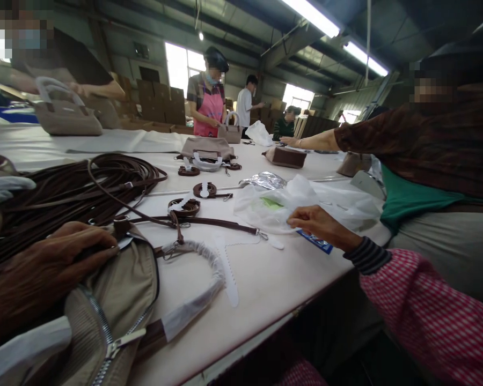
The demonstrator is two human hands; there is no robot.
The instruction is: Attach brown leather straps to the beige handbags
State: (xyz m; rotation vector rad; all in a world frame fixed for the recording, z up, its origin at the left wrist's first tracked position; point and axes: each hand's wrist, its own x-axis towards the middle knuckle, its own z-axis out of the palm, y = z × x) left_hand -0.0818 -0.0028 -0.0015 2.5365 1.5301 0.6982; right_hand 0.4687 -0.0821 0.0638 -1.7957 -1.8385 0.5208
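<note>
A beige handbag (124, 273) with an unfastened metal zipper lies at the near left of the table. My left hand (52, 268) is closed on its upper edge, beside a brown strap tab. The bag's handle (197, 311), wrapped in white film, curves out to the right. My right hand (322, 222) reaches over the table with its fingers pinched together at the edge of a translucent plastic bag (261, 206). What the fingertips hold, if anything, I cannot make out. Under that hand a blue packet (316, 241) shows in part.
A heap of brown straps (84, 182) lies at the left. Coiled straps (184, 207) and a white toothed strip (227, 273) are mid-table. Another handbag (207, 147) lies farther back. A co-worker's arm (322, 140) stretches in from the right; several people stand around the table.
</note>
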